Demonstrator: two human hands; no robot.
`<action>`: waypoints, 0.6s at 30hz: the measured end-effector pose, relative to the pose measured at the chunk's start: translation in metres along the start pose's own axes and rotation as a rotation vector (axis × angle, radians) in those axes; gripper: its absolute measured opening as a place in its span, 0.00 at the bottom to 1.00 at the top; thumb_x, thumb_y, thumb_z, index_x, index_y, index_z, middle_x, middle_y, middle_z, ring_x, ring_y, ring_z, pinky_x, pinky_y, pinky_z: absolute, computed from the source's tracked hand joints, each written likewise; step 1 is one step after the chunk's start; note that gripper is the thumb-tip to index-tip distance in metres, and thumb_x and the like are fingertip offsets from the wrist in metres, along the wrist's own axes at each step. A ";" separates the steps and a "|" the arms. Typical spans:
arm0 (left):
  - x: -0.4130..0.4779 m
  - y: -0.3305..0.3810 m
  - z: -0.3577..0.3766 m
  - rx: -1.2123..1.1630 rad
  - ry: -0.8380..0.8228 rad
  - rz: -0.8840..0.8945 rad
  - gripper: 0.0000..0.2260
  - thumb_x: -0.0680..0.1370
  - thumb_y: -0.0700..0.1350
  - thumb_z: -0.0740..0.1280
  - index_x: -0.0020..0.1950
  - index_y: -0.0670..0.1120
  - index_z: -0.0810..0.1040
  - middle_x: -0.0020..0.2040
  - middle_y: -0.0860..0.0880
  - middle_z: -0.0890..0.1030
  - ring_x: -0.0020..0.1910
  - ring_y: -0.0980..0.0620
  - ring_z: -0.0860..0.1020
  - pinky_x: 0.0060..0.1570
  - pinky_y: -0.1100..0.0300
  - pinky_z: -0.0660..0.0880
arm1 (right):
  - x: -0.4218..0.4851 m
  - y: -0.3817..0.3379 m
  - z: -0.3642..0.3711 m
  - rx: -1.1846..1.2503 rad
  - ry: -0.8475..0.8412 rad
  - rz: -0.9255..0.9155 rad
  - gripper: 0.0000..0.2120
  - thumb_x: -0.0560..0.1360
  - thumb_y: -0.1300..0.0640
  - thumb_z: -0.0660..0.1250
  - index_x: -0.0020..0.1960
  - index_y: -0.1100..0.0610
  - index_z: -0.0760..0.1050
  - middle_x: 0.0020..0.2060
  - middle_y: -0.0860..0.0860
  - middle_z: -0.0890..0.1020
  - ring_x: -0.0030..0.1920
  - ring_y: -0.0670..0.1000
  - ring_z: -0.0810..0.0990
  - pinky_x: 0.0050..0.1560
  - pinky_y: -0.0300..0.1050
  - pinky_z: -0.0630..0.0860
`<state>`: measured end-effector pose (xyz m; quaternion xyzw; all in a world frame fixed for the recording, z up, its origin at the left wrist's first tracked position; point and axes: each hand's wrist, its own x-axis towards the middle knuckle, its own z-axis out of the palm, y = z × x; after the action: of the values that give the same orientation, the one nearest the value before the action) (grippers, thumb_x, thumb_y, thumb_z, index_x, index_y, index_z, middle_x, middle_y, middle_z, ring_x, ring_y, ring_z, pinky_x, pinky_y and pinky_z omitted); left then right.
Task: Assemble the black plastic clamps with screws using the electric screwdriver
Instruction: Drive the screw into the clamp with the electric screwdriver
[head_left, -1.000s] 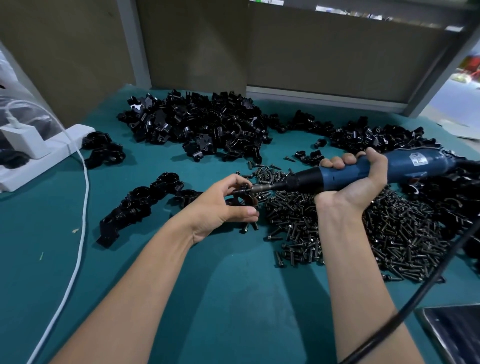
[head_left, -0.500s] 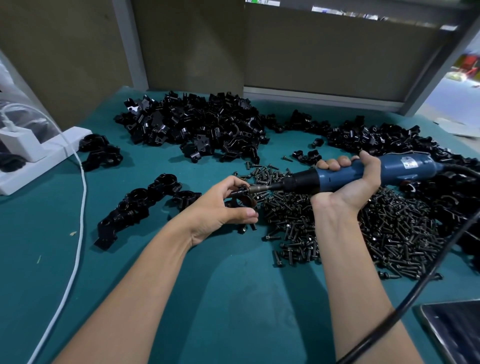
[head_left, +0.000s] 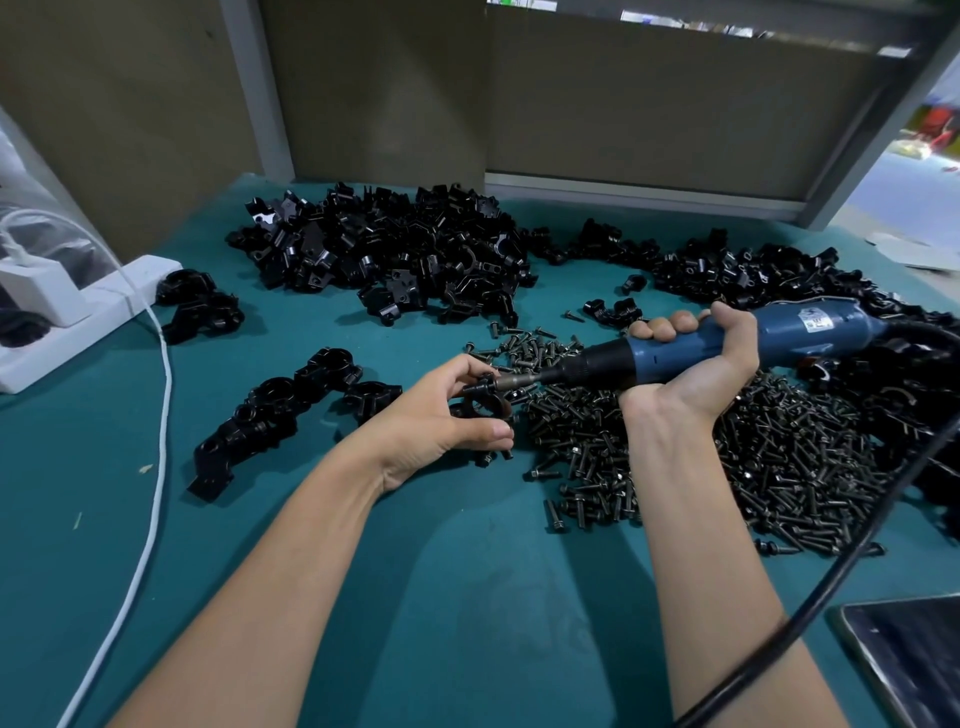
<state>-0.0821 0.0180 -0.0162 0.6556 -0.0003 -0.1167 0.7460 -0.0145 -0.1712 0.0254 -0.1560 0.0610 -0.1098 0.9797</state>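
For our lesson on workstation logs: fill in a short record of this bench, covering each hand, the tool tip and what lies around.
left hand: pinches a clamp
right hand: grips the screwdriver, held about level
bit: meets the held clamp
screws: loose heap below and right of the screwdriver
clamp pile: at the back, more at far right
clamp row: left of the left hand
power strip: far left, white cable beside it

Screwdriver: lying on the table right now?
No, the right hand grips the screwdriver by its blue body, bit tip against the clamp that the left hand holds.
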 end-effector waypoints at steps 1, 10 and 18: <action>0.000 0.000 0.000 0.000 -0.001 -0.002 0.16 0.73 0.30 0.72 0.56 0.45 0.75 0.57 0.41 0.79 0.49 0.40 0.85 0.50 0.56 0.82 | 0.000 0.000 0.000 -0.006 -0.006 0.003 0.19 0.74 0.58 0.63 0.24 0.54 0.73 0.24 0.47 0.71 0.22 0.47 0.69 0.28 0.38 0.70; 0.001 -0.002 -0.001 0.013 -0.014 -0.008 0.17 0.73 0.31 0.73 0.57 0.45 0.75 0.57 0.40 0.80 0.49 0.40 0.85 0.50 0.56 0.82 | -0.003 -0.001 0.001 -0.011 -0.022 0.019 0.22 0.74 0.58 0.62 0.21 0.54 0.72 0.23 0.47 0.71 0.22 0.47 0.69 0.28 0.37 0.69; 0.000 -0.001 0.001 0.029 -0.012 -0.017 0.16 0.73 0.31 0.72 0.57 0.44 0.74 0.58 0.40 0.78 0.49 0.40 0.85 0.49 0.57 0.82 | -0.004 -0.001 0.001 -0.025 -0.022 0.013 0.23 0.75 0.58 0.61 0.21 0.54 0.72 0.23 0.47 0.71 0.22 0.47 0.69 0.27 0.38 0.69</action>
<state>-0.0823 0.0171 -0.0167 0.6656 -0.0010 -0.1269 0.7354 -0.0182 -0.1713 0.0272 -0.1690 0.0523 -0.1008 0.9791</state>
